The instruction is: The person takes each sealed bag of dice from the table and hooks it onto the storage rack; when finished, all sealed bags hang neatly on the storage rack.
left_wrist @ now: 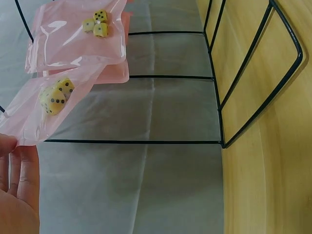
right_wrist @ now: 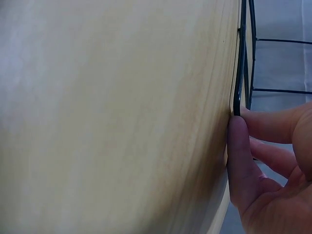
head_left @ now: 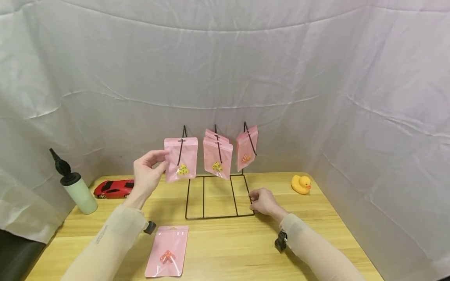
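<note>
My left hand (head_left: 149,171) pinches the left edge of a pink zip pouch (head_left: 188,154) with yellow dice inside. That pouch hangs on the left hook of a black wire display rack (head_left: 219,217). In the left wrist view, thumb and fingers grip a corner of the pouch (left_wrist: 29,119). Low on the right, my right hand (head_left: 265,203) pinches the side bar of the rack's base; the right wrist view shows the finger and thumb at the black wire (right_wrist: 240,83). Pink pouches (head_left: 211,156) with yellow dice hang on the middle hook, and a pouch (head_left: 242,148) with orange-red dice on the right one.
Flat on the wooden table (head_left: 225,249) near the front left lies another pink pouch (head_left: 168,240) with orange-red dice. A red toy car (head_left: 116,189) and a pale green hand pump (head_left: 82,197) are at the left, a yellow rubber duck (head_left: 300,184) at the right.
</note>
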Tool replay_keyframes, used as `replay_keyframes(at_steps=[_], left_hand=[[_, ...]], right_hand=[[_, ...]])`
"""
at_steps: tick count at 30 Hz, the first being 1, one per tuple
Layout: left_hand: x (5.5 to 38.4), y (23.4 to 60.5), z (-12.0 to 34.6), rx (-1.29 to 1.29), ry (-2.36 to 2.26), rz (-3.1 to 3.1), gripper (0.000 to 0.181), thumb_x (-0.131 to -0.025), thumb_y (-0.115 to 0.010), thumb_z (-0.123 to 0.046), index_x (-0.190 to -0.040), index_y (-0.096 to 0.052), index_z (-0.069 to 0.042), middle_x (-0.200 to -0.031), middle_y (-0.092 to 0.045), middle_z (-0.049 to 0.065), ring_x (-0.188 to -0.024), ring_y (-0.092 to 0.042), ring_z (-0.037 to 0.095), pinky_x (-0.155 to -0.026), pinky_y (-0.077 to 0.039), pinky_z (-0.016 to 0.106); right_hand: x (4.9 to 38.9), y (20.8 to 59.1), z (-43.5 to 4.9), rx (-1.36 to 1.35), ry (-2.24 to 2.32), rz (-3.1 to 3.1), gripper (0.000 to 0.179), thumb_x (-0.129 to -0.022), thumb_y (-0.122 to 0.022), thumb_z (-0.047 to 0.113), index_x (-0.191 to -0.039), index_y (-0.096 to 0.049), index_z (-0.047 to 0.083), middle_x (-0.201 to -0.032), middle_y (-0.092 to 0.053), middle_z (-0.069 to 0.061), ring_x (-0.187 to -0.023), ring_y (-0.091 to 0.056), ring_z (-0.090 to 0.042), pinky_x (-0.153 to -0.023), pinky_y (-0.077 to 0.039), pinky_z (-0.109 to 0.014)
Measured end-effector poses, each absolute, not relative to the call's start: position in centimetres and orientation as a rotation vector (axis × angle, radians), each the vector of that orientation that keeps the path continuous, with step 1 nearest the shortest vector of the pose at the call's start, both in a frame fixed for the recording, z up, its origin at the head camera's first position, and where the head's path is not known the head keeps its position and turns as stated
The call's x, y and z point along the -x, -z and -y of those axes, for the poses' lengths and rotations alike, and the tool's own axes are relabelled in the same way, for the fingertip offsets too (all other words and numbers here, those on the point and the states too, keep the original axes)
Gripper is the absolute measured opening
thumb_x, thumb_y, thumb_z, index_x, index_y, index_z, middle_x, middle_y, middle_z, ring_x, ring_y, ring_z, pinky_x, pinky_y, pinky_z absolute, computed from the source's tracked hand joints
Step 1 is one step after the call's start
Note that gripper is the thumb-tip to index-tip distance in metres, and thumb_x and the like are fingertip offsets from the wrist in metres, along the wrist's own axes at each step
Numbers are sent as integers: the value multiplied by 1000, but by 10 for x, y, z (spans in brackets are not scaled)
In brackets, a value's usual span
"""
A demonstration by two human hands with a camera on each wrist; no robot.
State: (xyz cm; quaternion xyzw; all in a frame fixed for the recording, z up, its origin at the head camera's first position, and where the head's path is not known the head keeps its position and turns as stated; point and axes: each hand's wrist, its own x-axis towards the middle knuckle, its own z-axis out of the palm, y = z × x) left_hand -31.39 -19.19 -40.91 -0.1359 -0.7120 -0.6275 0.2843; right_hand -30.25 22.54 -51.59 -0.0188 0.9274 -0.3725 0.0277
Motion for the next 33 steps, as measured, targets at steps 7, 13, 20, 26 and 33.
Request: replay_keyframes(at_steps=[7,13,20,26,33], left_hand=[[323,406,186,325,1717,1908,25,-97,-75,10,-118,-83,1,-93,-80,-16,-90,-75,1,-74,-65,14],[332,405,183,312,1776,1877,24,-96,-73,13,-118,-81,4,-89,-78,-15,-85,-74,0,-71,-66,16],[339,405,182,294,1806,1868,24,-98,-74,12,-120,-79,6,-90,-79,-17,-85,-73,1,-70,-66,16],[344,406,183,266,1826,1889,27,-98,-71,13,-123,-79,5,-93,-79,-15,-86,-74,3,-72,-67,17],[348,404,183,232,1826,1934,29,-99,-72,11,-126,-79,2,-98,-79,-14,-88,-74,3,-73,-67,18]], right_hand=[[305,518,-227,46,1157,-2868,50,-85,-89,-5,-135,-78,-2,-111,-81,-12,-100,-73,-19,-76,-68,-30],[306,517,-228,44,1159,-2863,51,-86,-89,-4,-136,-78,-2,-112,-81,-13,-102,-73,-21,-76,-67,-29],[305,517,-227,31,1171,-2845,51,-86,-89,-5,-135,-78,-2,-112,-81,-13,-99,-73,-19,-77,-67,-29],[304,517,-226,43,1198,-2834,50,-86,-88,-6,-134,-78,-3,-111,-80,-14,-97,-72,-17,-72,-66,-27],[305,518,-226,36,1226,-2811,50,-86,-87,-8,-135,-77,-4,-111,-79,-15,-93,-72,-17,-69,-68,-28]])
